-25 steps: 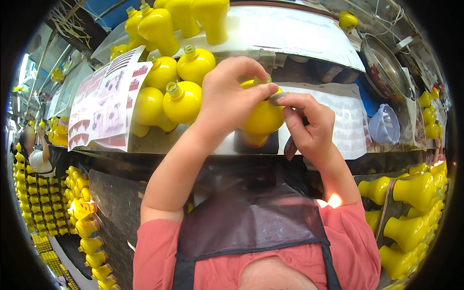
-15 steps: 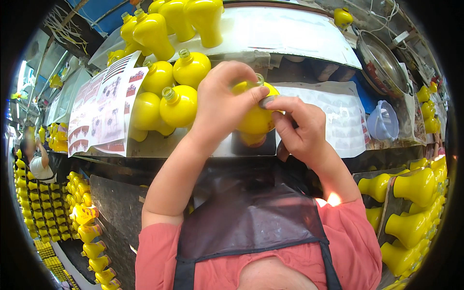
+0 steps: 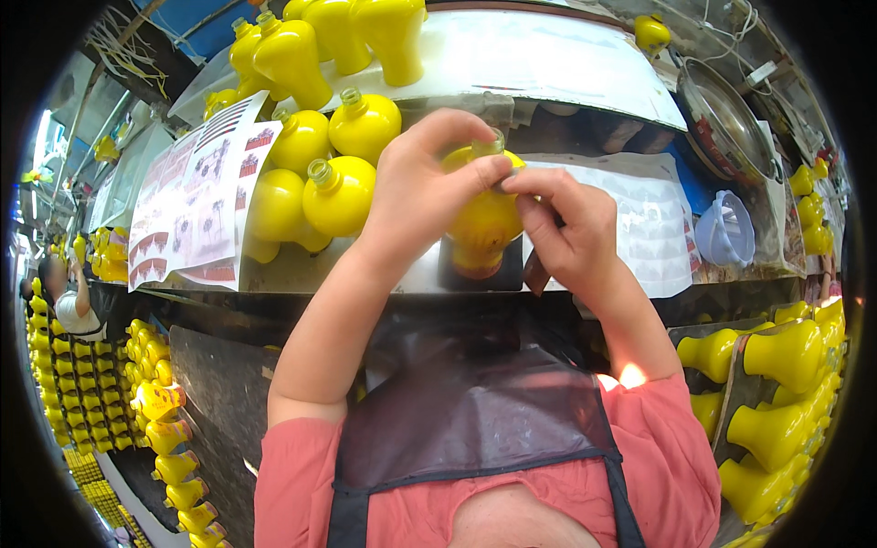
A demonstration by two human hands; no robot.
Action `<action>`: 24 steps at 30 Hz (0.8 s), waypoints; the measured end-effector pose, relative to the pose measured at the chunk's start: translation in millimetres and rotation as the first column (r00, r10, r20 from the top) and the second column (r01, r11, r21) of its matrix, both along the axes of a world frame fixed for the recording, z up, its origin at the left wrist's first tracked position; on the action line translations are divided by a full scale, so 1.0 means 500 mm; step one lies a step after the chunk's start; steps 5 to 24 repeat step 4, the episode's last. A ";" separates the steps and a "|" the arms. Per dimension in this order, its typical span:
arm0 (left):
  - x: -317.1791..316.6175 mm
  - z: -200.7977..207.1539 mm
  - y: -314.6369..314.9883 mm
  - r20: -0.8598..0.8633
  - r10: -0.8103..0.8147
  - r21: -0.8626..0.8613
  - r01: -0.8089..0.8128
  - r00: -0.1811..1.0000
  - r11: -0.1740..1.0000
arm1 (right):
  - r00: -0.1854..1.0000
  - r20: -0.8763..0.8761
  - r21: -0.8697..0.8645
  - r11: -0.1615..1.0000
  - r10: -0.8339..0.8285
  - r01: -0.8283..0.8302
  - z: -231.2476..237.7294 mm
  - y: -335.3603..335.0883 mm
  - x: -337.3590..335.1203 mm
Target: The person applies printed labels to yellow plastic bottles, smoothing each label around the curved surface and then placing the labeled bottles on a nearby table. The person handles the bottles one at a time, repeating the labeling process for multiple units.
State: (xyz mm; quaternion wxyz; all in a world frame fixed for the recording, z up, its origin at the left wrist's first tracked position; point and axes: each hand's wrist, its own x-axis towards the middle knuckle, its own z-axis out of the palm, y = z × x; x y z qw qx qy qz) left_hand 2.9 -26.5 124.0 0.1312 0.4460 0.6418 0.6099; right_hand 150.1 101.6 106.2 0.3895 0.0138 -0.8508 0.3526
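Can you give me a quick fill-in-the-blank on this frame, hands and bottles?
1. The left hand grips a bulb-shaped bottle coloured ____.
2. The right hand pinches at that bottle's ____ side.
3. The sticker sheets lie to the ____ of the loose bottles.
4. The person wears a dark ____ over a red top.

Missing: yellow; right; left; apron

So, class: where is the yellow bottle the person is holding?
In the head view, the yellow bottle sits at centre, between the left hand and right hand, right of loose yellow bottles.

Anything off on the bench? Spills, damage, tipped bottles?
Nothing stands out. Left hand and right hand hold one yellow bottle; other yellow bottles lie together beside the label sheets. No spill visible.
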 end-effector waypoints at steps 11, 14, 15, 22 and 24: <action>-0.008 0.002 -0.003 -0.018 0.042 -0.111 -0.044 0.999 0.993 | 0.993 0.112 -0.191 0.980 -0.039 0.060 0.002 0.010 -0.002; -0.008 0.002 -0.003 -0.018 0.042 -0.111 -0.044 0.999 0.993 | 0.993 0.112 -0.191 0.980 -0.039 0.060 0.002 0.010 -0.002; -0.008 0.002 -0.003 -0.018 0.042 -0.111 -0.044 0.999 0.993 | 0.993 0.112 -0.191 0.980 -0.039 0.060 0.002 0.010 -0.002; -0.008 0.002 -0.003 -0.018 0.042 -0.111 -0.044 0.999 0.993 | 0.993 0.112 -0.191 0.980 -0.039 0.060 0.002 0.010 -0.002; -0.008 0.002 -0.003 -0.018 0.042 -0.111 -0.044 0.999 0.993 | 0.993 0.112 -0.191 0.980 -0.039 0.060 0.002 0.010 -0.002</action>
